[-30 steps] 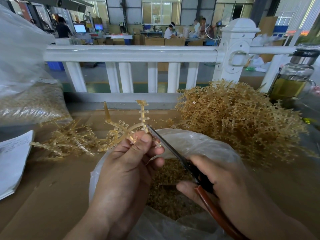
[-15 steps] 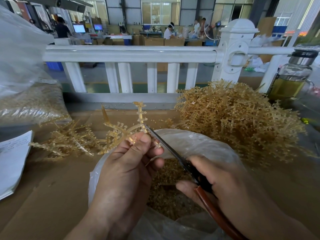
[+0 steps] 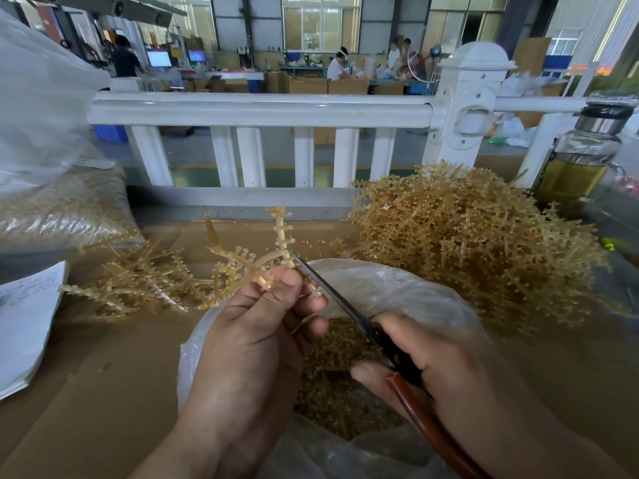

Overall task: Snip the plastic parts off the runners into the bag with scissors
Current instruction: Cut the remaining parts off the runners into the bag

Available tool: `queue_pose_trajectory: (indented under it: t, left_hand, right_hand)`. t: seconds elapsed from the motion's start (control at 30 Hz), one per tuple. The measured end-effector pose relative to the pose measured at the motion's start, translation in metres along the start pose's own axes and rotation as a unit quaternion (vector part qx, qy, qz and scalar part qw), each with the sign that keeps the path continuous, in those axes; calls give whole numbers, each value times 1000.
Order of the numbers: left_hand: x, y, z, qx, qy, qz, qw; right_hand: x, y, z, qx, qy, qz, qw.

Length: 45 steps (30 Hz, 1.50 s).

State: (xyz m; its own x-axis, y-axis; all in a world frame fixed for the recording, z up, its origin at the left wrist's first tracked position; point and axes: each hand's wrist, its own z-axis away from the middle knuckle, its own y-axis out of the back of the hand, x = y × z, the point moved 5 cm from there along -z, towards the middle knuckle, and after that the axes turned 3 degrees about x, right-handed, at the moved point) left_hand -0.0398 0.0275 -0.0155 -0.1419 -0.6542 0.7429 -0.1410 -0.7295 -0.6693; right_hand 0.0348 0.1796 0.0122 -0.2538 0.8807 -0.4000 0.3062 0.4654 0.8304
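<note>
Over the open bag (image 3: 415, 288), the left hand (image 3: 256, 340) holds a tan runner (image 3: 280, 233), grip pinched on it. The right hand (image 3: 460, 368), grip clamped round red-handled scissors (image 3: 345, 309), sets the blades against it. Mid-snipping, I judge; next, cut a part free.

Head view, forward-down, close over hands (image 3: 249, 347)

Cardboard tabletop (image 3: 103, 392) carries a runner heap (image 3: 466, 257), plastic bag (image 3: 408, 295) and papers (image 3: 24, 323).

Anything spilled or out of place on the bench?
Some loose parts lie on the cardboard outside the bag, just beyond it beside the pile of runners. The left hand grips a runner, the right hand the scissors. Nothing else stands out.
</note>
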Motion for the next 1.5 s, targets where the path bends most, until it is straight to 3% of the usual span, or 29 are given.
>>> queue_pose_trajectory:
  t: [0.1,0.17,0.23,0.3,0.43,0.57,0.8,0.97,1.17,1.5]
  left_hand:
    - [4,5,-2,-4,14,-45,999]
    - [15,10,-3,-26,26,-163,986]
    - [29,12,-1,-56,7,-309,949]
    - [47,10,2,-55,-87,-382,918]
    - [68,3,11,-47,-297,-339,891]
    - [66,12,11,64,-336,-505,792]
    - [58,11,2,-41,-215,-436,873]
    - [42,16,-8,-72,-159,-309,935]
    - [33,18,-9,-51,-145,-256,954]
    - [30,19,-6,-2,-148,-245,958]
  right_hand:
    - [4,2,-1,-2,-15,1,1000]
    - [6,5,-2,-11,-23,7,1000]
    - [8,9,-3,-4,-29,25,999]
    - [10,11,-3,-2,-37,37,999]
    - [12,12,-3,-21,-37,28,999]
    - [11,14,-2,-30,-9,26,999]
    - [8,11,-2,-35,18,16,999]
    - [8,9,-1,-20,44,23,999]
    - [9,7,-2,-4,39,17,999]
    - [8,5,-1,-6,35,31,999]
